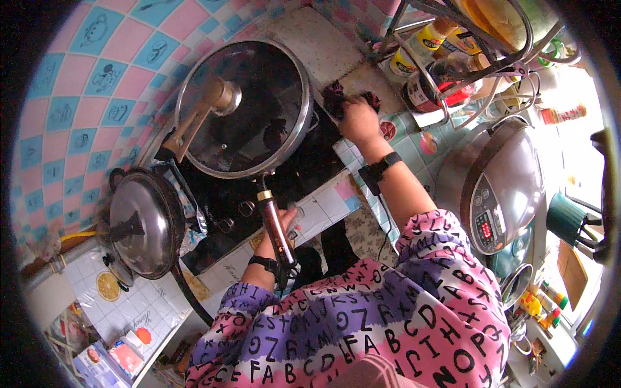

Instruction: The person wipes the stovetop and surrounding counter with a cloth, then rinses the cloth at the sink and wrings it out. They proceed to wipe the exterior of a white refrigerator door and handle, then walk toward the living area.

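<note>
My right hand [360, 121] grips a bunched dark cloth [335, 101] with pinkish flecks. It presses on the surface beside the black stove [315, 150], right of a large pan. That pan wears a glass lid [252, 131] with a steel rim, and a brown-handled utensil [187, 128] lies across the lid. Below the pan's brown handle [277, 228], my left hand [286, 220] is partly hidden at the stove's front edge. Something greyish and see-through shows by its fingers, too unclear to name or to tell whether it is held.
A lidded wok [143, 223] stands left of the stove, its handle pointing towards me. On the right are a rice cooker [499, 189] and a metal rack [451, 92] with sauce bottles [427, 87]. A tiled wall [102, 72] rises behind the pan.
</note>
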Tool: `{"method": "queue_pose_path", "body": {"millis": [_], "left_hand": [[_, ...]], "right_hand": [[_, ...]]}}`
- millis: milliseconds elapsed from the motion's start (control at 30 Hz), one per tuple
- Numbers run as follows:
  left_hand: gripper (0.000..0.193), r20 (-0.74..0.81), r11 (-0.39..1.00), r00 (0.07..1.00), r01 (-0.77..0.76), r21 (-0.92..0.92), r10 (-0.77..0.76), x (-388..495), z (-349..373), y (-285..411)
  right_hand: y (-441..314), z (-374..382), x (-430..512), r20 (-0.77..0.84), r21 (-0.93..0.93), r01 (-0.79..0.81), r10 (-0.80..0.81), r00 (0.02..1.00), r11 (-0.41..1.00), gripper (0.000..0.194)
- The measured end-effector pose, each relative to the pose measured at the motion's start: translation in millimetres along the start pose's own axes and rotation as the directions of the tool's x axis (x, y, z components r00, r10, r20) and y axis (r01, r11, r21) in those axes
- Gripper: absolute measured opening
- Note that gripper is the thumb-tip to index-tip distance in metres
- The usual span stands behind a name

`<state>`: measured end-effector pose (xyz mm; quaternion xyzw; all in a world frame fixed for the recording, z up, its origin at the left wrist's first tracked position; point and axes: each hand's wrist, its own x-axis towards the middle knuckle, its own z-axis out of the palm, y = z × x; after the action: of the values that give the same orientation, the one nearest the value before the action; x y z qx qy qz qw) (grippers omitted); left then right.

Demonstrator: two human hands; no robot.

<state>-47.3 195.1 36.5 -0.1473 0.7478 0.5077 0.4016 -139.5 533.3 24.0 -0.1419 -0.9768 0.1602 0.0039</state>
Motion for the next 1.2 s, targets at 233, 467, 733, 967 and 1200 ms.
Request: {"method": "queue_pose_path", "body": {"millis": [233, 467, 733, 967, 1200], "left_hand": [[0.038, 0.051, 0.996, 0.996, 0.081, -0.045, -0.079, 9.5, -1.9, -14.1], [0.041, 0.056, 0.996, 0.998, 0.035, -0.081, -0.031, 11.5, 0.4, -22.1], [0.035, -0.006, 0.992, 0.997, 0.077, -0.099, -0.078, 24.4, 1.7, -38.2], [0.038, 0.005, 0.993, 1.0, -0.01, -0.114, 0.011, 21.1, 7.2, -41.1], [0.037, 0.013, 0.995, 1.0, -0.002, -0.1, 0.003, 23.7, 9.4, -36.9]], "right_hand": [[-16.4, -18.5, 24.2, -0.053, -0.311, -0.134, 0.123, 0.991, 0.941, 0.051], [-25.9, -11.4, 67.4, 0.226, -0.262, 0.15, -0.09, 0.97, 0.953, 0.041], [-10.3, -25.0, 56.1, 0.071, -0.035, -0.026, 0.028, 0.997, 0.999, 0.033], [35.4, -18.4, 4.4, -0.581, 0.305, -0.11, 0.277, 0.766, 0.946, 0.018], [52.9, -17.3, -0.3, -0.588, 0.443, -0.062, 0.342, 0.733, 0.894, 0.015]]}}
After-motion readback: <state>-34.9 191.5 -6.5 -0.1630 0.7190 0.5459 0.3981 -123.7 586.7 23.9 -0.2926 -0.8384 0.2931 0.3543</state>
